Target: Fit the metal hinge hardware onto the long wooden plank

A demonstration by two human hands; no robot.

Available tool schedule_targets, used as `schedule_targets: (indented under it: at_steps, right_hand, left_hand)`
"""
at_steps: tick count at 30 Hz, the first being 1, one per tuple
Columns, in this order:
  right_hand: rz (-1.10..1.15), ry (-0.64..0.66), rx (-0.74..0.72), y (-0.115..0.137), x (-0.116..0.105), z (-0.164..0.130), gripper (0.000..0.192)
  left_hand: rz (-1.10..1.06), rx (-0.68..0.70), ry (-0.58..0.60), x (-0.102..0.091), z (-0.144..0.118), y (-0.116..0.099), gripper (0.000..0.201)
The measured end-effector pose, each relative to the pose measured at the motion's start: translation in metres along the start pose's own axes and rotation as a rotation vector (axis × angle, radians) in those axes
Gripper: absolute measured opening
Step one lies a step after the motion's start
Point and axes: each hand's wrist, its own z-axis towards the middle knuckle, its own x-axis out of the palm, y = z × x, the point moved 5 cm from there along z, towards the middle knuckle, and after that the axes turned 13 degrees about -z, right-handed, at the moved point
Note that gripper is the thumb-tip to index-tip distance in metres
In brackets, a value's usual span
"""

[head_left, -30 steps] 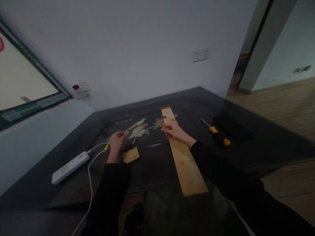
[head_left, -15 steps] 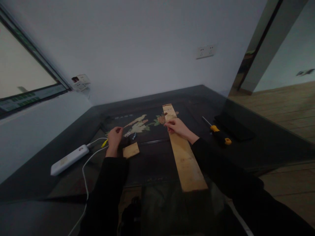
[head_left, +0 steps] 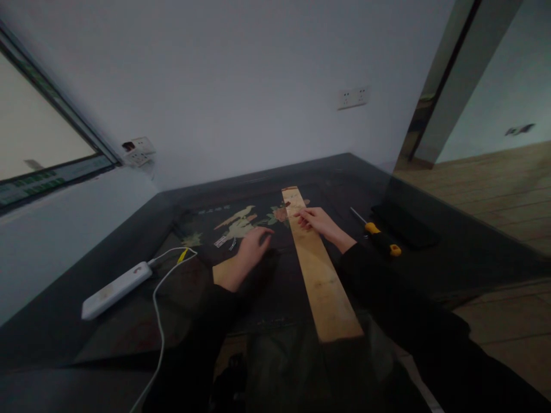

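Observation:
A long pale wooden board lies on the dark table, its near end sticking out past the front edge. My right hand is over the board's far part, fingertips pinched together; what they hold, if anything, is too small to make out. To the left, my left hand hovers above the table with thumb and fingers apart and nothing visible between them. Its wrist partly covers a small square wooden piece. Just beyond that hand lie a small metal hinge and a few small shiny metal pieces.
A screwdriver with a yellow and black handle lies on the right beside a flat black object. At the left is a white power strip with a cable. A wall stands behind the table.
My left hand has moved right, from beside the hinge to between the small wooden piece and the board, and its fingers have spread. My right hand stays over the board.

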Motion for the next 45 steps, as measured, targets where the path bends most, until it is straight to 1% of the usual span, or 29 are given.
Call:
schedule_targets:
  at_steps: [2,3,5,6,9,11,13,15,17,20,24,29,35,40,45]
  right_hand:
    - [-0.078,-0.033,-0.034,-0.002,-0.018,-0.006,0.018]
    - [-0.131,-0.041,-0.062,-0.002,-0.029,-0.011,0.018]
    - [-0.259,-0.051,-0.123,-0.002,-0.053,-0.026,0.019]
    - [-0.330,-0.066,-0.162,-0.002,-0.066,-0.035,0.020]
    - [-0.561,-0.185,-0.241,-0.007,-0.105,-0.071,0.025]
    - [-0.696,-0.243,-0.212,-0.021,-0.124,-0.094,0.029]
    - [-0.826,-0.316,-0.189,-0.039,-0.135,-0.113,0.030]
    - [-0.955,-0.402,-0.161,-0.057,-0.139,-0.126,0.030]
    - [-1.074,-0.478,-0.107,-0.073,-0.137,-0.134,0.033]
    - [-1.173,-0.489,-0.080,-0.085,-0.127,-0.136,0.035]
    - [-1.227,-0.472,-0.058,-0.084,-0.118,-0.133,0.037]
    - [-1.231,-0.488,-0.034,-0.081,-0.116,-0.132,0.037]
    - [-1.256,-0.477,-0.025,-0.082,-0.119,-0.133,0.036]
    - [-1.346,-0.453,0.011,-0.080,-0.120,-0.133,0.034]
    - [-1.362,-0.463,0.039,-0.079,-0.121,-0.135,0.034]
  left_hand:
    - [-0.027,0.099,0.172,0.036,-0.003,-0.039,0.026]
    - [-0.035,0.125,0.228,0.051,-0.005,-0.055,0.028]
    - [-0.026,0.108,0.295,0.077,-0.007,-0.081,0.033]
    - [-0.011,0.073,0.291,0.087,-0.007,-0.089,0.035]
    - [0.025,-0.046,0.322,0.111,-0.006,-0.102,0.043]
    - [0.063,-0.095,0.332,0.120,-0.004,-0.103,0.045]
    - [0.107,-0.118,0.325,0.125,0.000,-0.102,0.044]
    - [0.145,-0.122,0.299,0.126,0.004,-0.099,0.040]
    - [0.173,-0.108,0.255,0.125,0.006,-0.098,0.035]
    - [0.201,-0.082,0.197,0.123,0.006,-0.096,0.028]
    - [0.218,-0.087,0.155,0.113,0.003,-0.085,0.023]
    - [0.242,-0.088,0.116,0.091,-0.004,-0.066,0.017]
    - [0.235,-0.080,0.091,0.081,-0.006,-0.057,0.016]
    - [0.252,-0.158,0.023,0.066,-0.004,-0.045,0.016]
    - [0.266,-0.264,-0.037,0.049,-0.004,-0.031,0.017]
